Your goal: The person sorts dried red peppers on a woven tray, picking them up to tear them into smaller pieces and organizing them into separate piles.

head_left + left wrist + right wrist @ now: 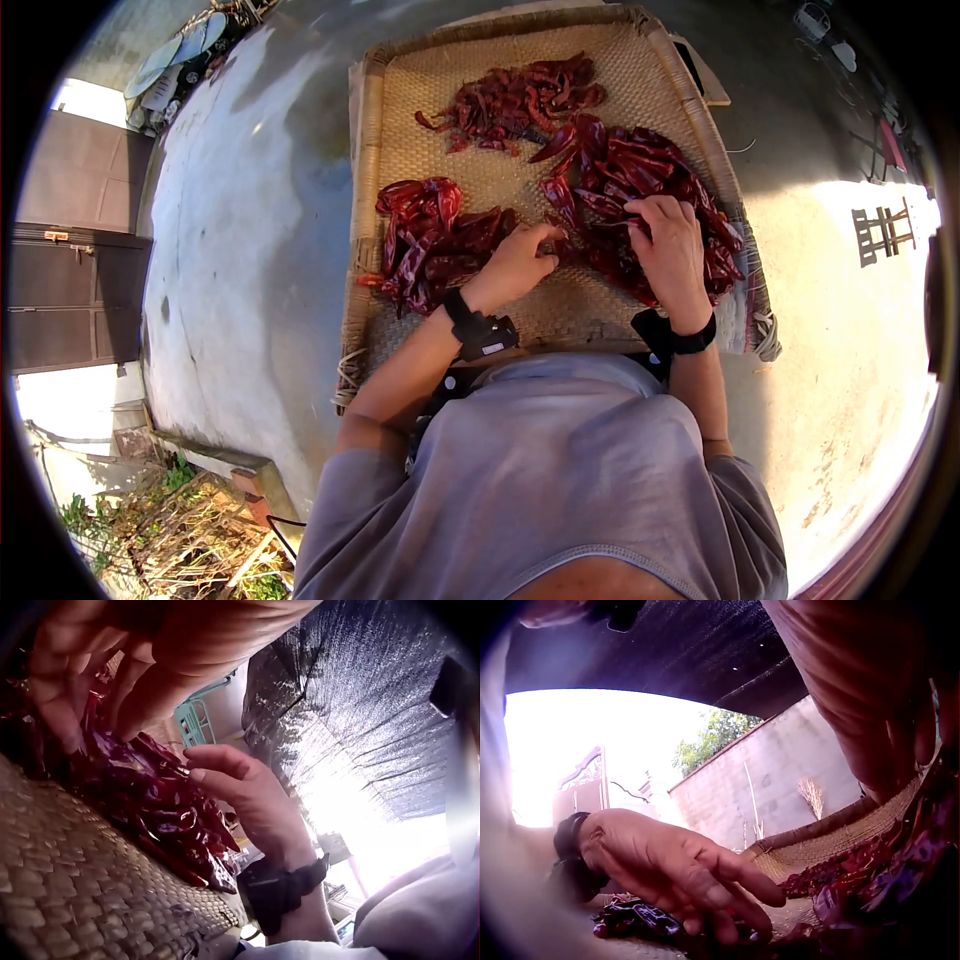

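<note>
Red chilies [650, 165] heaped on woven tray [408, 100], under both your hands. Left hand [513, 268]: fingers bent, slightly spread. Right hand [672, 256]: thumb near forefinger, can't tell if pinching. Lift singly; skins may crack.

Woven tray [412, 95]; red chillies [640, 165] on it, in piles.

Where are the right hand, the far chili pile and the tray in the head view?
Right hand [675, 252]: head view, back of the hand.
Far chili pile [515, 100]: head view, middle of the pile.
Tray [368, 150]: head view, left side of its rim.
</note>
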Demonstrator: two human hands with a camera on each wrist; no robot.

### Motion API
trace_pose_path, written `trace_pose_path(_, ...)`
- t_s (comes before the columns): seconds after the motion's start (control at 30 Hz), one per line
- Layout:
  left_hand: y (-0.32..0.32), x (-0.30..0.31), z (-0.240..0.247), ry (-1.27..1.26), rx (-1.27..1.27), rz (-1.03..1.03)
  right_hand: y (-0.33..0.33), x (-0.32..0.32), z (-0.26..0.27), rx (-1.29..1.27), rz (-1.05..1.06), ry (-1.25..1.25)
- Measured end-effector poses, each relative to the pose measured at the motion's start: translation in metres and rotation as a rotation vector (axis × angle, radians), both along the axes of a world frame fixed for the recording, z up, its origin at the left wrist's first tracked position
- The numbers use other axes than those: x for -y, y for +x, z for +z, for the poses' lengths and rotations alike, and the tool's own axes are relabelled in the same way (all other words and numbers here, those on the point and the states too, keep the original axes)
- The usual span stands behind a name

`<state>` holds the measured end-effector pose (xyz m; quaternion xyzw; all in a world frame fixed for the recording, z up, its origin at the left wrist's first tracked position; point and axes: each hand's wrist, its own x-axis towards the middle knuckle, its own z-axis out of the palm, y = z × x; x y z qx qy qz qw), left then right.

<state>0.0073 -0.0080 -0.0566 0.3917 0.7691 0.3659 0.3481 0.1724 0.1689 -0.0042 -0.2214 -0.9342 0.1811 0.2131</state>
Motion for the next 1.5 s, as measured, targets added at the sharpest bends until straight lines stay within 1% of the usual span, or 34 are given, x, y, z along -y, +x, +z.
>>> trace_pose_path(0.07,0.006,0.001,-0.005,0.025,-0.201,-0.068,-0.005,0.004,0.0,-0.071,0.06,-0.093)
trace_pose_path(0.1,0.008,0.002,0.0,0.006,-0.225,-0.066,-0.007,0.005,-0.003,-0.047,0.129,-0.048)
trace_pose_path(0.17,0.01,0.005,0.014,-0.033,-0.277,-0.06,-0.012,0.01,-0.01,-0.029,0.223,-0.048)
trace_pose_path(0.27,0.008,0.017,0.024,-0.112,-0.493,-0.093,-0.021,0.016,-0.027,-0.013,0.36,0.02)
trace_pose_path(0.33,0.005,0.021,0.022,-0.207,-0.51,-0.152,-0.029,0.018,-0.034,0.001,0.464,0.062)
trace_pose_path(0.37,0.003,0.023,0.02,-0.254,-0.518,-0.183,-0.033,0.021,-0.035,0.092,0.473,0.065)
trace_pose_path(0.47,0.001,0.027,0.015,-0.281,-0.603,-0.187,-0.04,0.025,-0.046,0.172,0.495,0.156)
trace_pose_path(0.57,0.002,0.033,0.019,-0.217,-0.566,-0.129,-0.043,0.027,-0.046,0.153,0.465,0.181)
trace_pose_path(0.67,0.006,0.035,0.033,-0.27,-0.523,-0.041,-0.045,0.026,-0.047,0.133,0.489,0.172)
trace_pose_path(0.77,0.007,0.039,0.037,-0.292,-0.553,0.063,-0.047,0.023,-0.042,0.055,0.412,0.214)
trace_pose_path(0.87,0.013,0.038,0.046,-0.321,-0.539,0.107,-0.042,0.014,-0.031,-0.069,0.308,0.161)
trace_pose_path(0.9,0.017,0.039,0.045,-0.266,-0.52,0.053,-0.036,0.013,-0.018,-0.123,0.267,0.129)
trace_pose_path(0.97,0.025,0.043,0.041,-0.154,-0.479,-0.053,-0.02,0.01,0.006,-0.134,0.209,0.013)
trace_pose_path(1.0,0.028,0.046,0.043,-0.137,-0.446,-0.112,-0.012,0.006,0.013,-0.138,0.179,-0.044)
trace_pose_path(1.07,0.032,0.049,0.049,-0.098,-0.379,-0.23,0.007,-0.01,0.015,0.02,0.143,-0.238)
trace_pose_path(1.1,0.031,0.049,0.042,-0.058,-0.432,-0.199,0.015,-0.014,0.02,0.131,0.092,-0.263)
trace_pose_path(1.2,0.025,0.046,0.031,-0.165,-0.591,-0.049,0.019,-0.009,0.028,-0.052,-0.025,0.009)
trace_pose_path(1.23,0.022,0.047,0.023,-0.168,-0.645,-0.061,0.018,-0.009,0.03,-0.044,-0.009,-0.059)
trace_pose_path(1.33,0.02,0.042,0.018,-0.176,-0.669,-0.099,0.01,-0.004,0.019,-0.02,0.136,-0.2)
trace_pose_path(1.37,0.018,0.041,0.017,-0.179,-0.68,-0.097,0.007,-0.001,0.018,-0.013,0.181,-0.167)
trace_pose_path(1.47,0.016,0.04,0.015,-0.2,-0.685,-0.068,0.001,0.007,0.009,-0.012,0.259,-0.236)
trace_pose_path(1.5,0.017,0.04,0.017,-0.213,-0.67,-0.042,0.0,0.008,0.01,-0.002,0.277,-0.295)
